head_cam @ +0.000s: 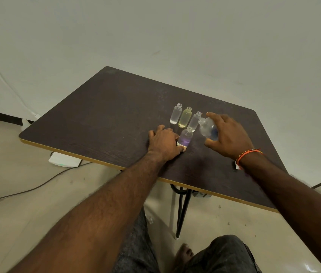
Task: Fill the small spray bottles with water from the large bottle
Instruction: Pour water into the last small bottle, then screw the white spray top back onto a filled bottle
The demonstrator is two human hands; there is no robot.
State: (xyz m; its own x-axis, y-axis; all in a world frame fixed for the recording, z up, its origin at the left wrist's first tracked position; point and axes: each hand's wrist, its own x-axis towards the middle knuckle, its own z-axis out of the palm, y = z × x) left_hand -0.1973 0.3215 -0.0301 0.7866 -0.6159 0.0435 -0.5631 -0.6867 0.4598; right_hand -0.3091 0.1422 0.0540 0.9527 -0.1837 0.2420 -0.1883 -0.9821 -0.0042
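Two grips: right hand [228,134] curls round the large bottle [208,129], lifted and tilted, neck toward the small ones; left hand [164,143] pinches the purple bottle [185,137] at its base, upright on the desk [106,115].
Pour: the large bottle's mouth hangs just above and right of the purple bottle's neck; no stream visible, so filling here looks barely begun.
Behind the grips: three more small bottles in a row, uncapped: frosted clear [176,116], yellow [185,117], another clear [195,121].
Progress: levels too faint to read; I judge most filling remains, and no spray tops are in sight.
Materials: bottles translucent, round-shouldered, threaded necks; desk dark wood-grain with pale edge banding.
Wrist: orange thread band [247,154] on the right.
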